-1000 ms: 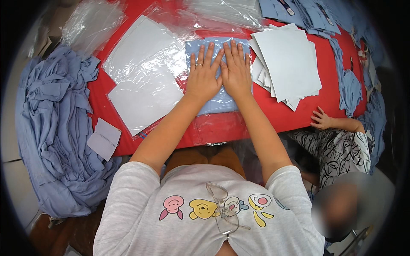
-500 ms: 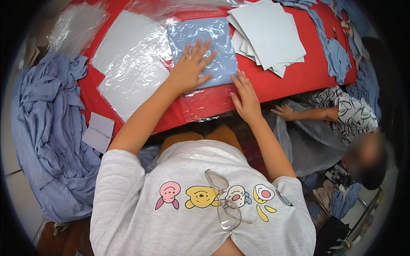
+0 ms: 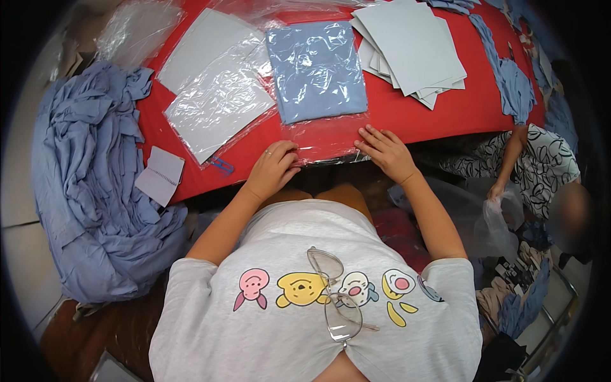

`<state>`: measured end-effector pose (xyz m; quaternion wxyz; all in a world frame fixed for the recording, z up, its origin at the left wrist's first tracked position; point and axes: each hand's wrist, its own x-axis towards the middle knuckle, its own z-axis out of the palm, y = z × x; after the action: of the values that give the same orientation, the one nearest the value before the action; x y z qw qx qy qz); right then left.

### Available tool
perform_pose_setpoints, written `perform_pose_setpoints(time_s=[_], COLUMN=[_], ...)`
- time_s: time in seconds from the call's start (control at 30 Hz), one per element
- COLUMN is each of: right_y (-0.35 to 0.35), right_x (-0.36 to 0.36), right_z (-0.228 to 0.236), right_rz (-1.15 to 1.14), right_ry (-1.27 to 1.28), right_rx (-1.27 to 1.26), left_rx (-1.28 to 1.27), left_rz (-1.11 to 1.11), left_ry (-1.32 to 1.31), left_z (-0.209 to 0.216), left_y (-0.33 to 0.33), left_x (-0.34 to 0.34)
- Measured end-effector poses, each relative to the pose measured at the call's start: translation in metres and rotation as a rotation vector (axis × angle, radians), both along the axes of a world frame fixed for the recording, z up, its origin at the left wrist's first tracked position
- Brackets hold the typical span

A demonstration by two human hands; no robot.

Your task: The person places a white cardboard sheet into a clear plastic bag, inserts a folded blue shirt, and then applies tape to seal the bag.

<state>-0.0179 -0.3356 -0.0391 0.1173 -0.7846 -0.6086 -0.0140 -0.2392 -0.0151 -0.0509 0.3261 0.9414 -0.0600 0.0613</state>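
A folded blue garment (image 3: 318, 73) lies flat inside a clear plastic bag (image 3: 326, 135) on the red-covered table in front of me. The bag's bare flap stretches past the garment toward the table's near edge. At the flap's near left corner, my left hand (image 3: 273, 167) has its fingers bent over the plastic and closed on it. My right hand (image 3: 387, 153) grips the near right corner, fingers on top and thumb beside the edge. Clear-bagged white sheets (image 3: 216, 114) lie left of the garment, and a stack of white boards (image 3: 410, 48) to its right.
A large heap of blue cloth (image 3: 95, 191) sits at the left, beside a spiral notebook (image 3: 160, 176). A blue clip (image 3: 222, 165) lies near the table edge. More clear bags (image 3: 137, 32) are at the far left. At the right, another person's hand (image 3: 496, 190) holds a translucent bag (image 3: 499, 223).
My left hand has left the garment's top and come down to the flap's left corner. My right hand has shifted to the right corner. The other person has drawn the translucent bag back.
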Motion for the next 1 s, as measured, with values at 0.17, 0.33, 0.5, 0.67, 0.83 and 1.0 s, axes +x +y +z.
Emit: perform_pose_setpoints(time_s=[0.17,0.33,0.5,0.67,0.83,1.0], right_y=[-0.001,0.035,0.117,0.144,0.145,0.145], right_x=[-0.003,-0.049,-0.106,-0.120,-0.125,-0.130], right_z=[0.003,0.041,0.018,-0.005,-0.008,-0.006], right_rz=[-0.004,-0.093,-0.189,-0.268,-0.233,-0.307], right_ry=[0.037,0.212,0.385,0.418,0.352,0.464], right_rx=[-0.070,0.073,0.132,0.110,0.167,0.185], left_rx=[-0.061,-0.144,0.033,0.288,0.303,0.311], left_rz=[0.012,0.172,0.072,-0.039,-0.035,-0.034], left_ry=[0.065,0.056,0.010,0.011,0.014,0.001], left_z=[0.005,0.023,0.020,-0.006,-0.015,-0.015], left_y=[0.005,0.007,0.021,0.025,0.026,0.027], left_x=[-0.006,-0.012,0.014,0.051,0.052,0.052])
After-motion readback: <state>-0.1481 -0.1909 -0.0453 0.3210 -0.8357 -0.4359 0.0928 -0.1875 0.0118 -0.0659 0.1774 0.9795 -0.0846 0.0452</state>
